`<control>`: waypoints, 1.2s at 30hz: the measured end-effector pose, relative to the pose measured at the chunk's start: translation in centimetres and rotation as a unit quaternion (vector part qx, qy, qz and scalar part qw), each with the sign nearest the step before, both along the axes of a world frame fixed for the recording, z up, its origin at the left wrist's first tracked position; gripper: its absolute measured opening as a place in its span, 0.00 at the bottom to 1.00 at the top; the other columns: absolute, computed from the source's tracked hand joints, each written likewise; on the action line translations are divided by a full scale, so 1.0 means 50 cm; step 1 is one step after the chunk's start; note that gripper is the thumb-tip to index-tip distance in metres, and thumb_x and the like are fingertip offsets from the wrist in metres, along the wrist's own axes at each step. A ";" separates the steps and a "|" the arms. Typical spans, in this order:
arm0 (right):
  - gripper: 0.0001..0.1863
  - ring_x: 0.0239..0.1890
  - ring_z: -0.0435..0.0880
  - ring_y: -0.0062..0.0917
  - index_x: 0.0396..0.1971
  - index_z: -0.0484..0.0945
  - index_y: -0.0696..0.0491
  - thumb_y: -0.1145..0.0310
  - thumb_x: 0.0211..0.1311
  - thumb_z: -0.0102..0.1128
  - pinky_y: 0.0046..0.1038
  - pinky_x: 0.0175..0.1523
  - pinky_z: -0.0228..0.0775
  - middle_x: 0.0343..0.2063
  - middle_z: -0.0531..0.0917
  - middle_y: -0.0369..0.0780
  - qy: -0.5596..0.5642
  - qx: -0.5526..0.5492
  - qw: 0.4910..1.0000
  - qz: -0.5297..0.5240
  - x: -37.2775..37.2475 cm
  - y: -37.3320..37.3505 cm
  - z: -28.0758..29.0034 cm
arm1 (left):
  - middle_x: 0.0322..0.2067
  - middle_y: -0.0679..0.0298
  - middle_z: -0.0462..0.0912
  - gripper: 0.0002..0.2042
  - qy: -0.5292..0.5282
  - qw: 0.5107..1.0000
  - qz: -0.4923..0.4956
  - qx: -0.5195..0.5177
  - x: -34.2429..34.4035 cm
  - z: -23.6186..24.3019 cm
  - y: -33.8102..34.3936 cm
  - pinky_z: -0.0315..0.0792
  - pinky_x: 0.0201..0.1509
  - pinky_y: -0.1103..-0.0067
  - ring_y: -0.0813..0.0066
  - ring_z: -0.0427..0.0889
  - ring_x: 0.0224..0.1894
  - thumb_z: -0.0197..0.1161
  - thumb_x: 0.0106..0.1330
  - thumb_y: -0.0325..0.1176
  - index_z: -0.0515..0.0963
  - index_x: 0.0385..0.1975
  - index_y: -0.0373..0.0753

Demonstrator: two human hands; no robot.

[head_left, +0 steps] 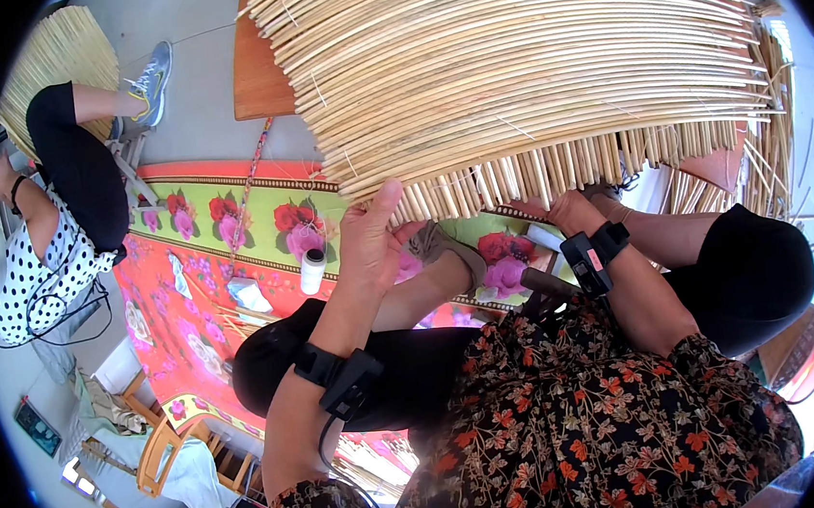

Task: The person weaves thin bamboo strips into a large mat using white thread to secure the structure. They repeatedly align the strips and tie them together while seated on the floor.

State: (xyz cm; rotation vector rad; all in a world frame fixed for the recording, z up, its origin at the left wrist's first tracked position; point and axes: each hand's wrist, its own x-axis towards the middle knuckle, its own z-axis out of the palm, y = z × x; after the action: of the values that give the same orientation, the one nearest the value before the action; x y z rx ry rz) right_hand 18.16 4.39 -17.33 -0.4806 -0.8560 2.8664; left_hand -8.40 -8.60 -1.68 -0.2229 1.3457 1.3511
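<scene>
A large mat of pale reed stalks [526, 60], tied with thin white thread, lies across the top of the view. Its lower edge shows a second layer of short stalk ends [554, 166] running crosswise beneath. My left hand [373, 233] pinches the mat's near left corner, thumb on top and the other fingers underneath. Farther right, my right hand [573, 212] is curled at the stalk ends under the near edge. Its fingertips are mostly hidden, so what it grips cannot be made out. Both wrists wear black strapped devices.
A wooden board [261, 73] supports the mat. Red and green floral cloth [174, 303] covers the floor, with a white bottle [313, 272] on it. Another person [46, 227] sits at the left beside a second mat [57, 67]. Loose stalks [711, 184] lie at right.
</scene>
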 end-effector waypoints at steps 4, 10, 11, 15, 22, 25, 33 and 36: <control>0.20 0.61 0.77 0.31 0.59 0.72 0.56 0.57 0.80 0.47 0.34 0.70 0.64 0.56 0.79 0.43 0.002 0.006 1.000 -0.001 -0.006 0.002 0.006 | 0.48 0.61 0.86 0.18 -0.001 1.000 -0.003 0.007 0.001 0.000 0.004 0.90 0.45 0.72 0.70 0.89 0.46 0.67 0.72 0.37 0.76 0.57 0.39; 0.21 0.61 0.77 0.32 0.61 0.71 0.56 0.57 0.80 0.47 0.36 0.70 0.65 0.57 0.79 0.44 0.009 0.015 1.000 -0.001 -0.016 0.002 0.011 | 0.49 0.64 0.86 0.19 0.006 0.999 -0.010 0.030 -0.001 0.002 -0.003 0.88 0.43 0.75 0.74 0.88 0.46 0.68 0.70 0.39 0.77 0.56 0.40; 0.21 0.61 0.77 0.32 0.61 0.71 0.56 0.57 0.80 0.47 0.36 0.70 0.65 0.57 0.79 0.44 0.009 0.017 1.000 -0.001 -0.016 0.002 0.012 | 0.49 0.66 0.86 0.19 0.007 0.999 -0.017 0.030 -0.002 0.002 -0.002 0.88 0.42 0.76 0.76 0.88 0.46 0.70 0.69 0.40 0.77 0.56 0.40; 0.21 0.62 0.77 0.32 0.62 0.70 0.56 0.57 0.80 0.48 0.37 0.71 0.65 0.58 0.79 0.44 0.014 0.021 1.000 -0.003 -0.023 0.002 0.012 | 0.46 0.65 0.87 0.18 0.018 1.000 -0.022 0.011 -0.001 0.012 0.011 0.88 0.40 0.77 0.76 0.88 0.42 0.68 0.71 0.42 0.79 0.54 0.39; 0.23 0.62 0.77 0.33 0.64 0.69 0.56 0.57 0.79 0.49 0.39 0.71 0.65 0.60 0.78 0.46 0.017 0.020 1.000 -0.008 -0.021 -0.001 0.009 | 0.44 0.64 0.88 0.19 0.011 1.000 -0.012 0.002 -0.001 0.008 0.012 0.88 0.37 0.77 0.75 0.89 0.41 0.67 0.72 0.44 0.79 0.54 0.38; 0.23 0.63 0.77 0.34 0.65 0.68 0.56 0.57 0.79 0.49 0.39 0.71 0.66 0.60 0.78 0.46 0.022 0.017 1.000 -0.012 -0.022 -0.002 0.005 | 0.44 0.63 0.88 0.19 0.013 1.000 0.002 0.011 0.004 0.009 0.017 0.88 0.36 0.76 0.74 0.89 0.41 0.66 0.72 0.43 0.78 0.54 0.37; 0.25 0.64 0.77 0.35 0.67 0.67 0.56 0.58 0.79 0.50 0.41 0.72 0.66 0.62 0.77 0.47 0.048 0.020 0.998 -0.026 -0.031 0.004 -0.010 | 0.46 0.60 0.87 0.20 0.062 0.998 -0.005 0.034 0.017 0.044 0.044 0.88 0.36 0.76 0.72 0.90 0.39 0.65 0.73 0.42 0.76 0.58 0.36; 0.26 0.64 0.77 0.35 0.68 0.66 0.56 0.58 0.78 0.50 0.42 0.72 0.66 0.62 0.77 0.48 0.061 0.025 0.998 -0.024 -0.032 0.004 -0.015 | 0.47 0.60 0.87 0.21 0.064 0.997 -0.019 0.046 0.018 0.056 0.046 0.89 0.37 0.75 0.71 0.90 0.41 0.65 0.73 0.42 0.75 0.59 0.36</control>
State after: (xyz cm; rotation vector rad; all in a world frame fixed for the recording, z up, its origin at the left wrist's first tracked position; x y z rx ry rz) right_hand 16.57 4.57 -18.08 -0.3128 -0.8809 2.7895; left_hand -7.50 -6.28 1.15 -0.0499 1.3824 1.4114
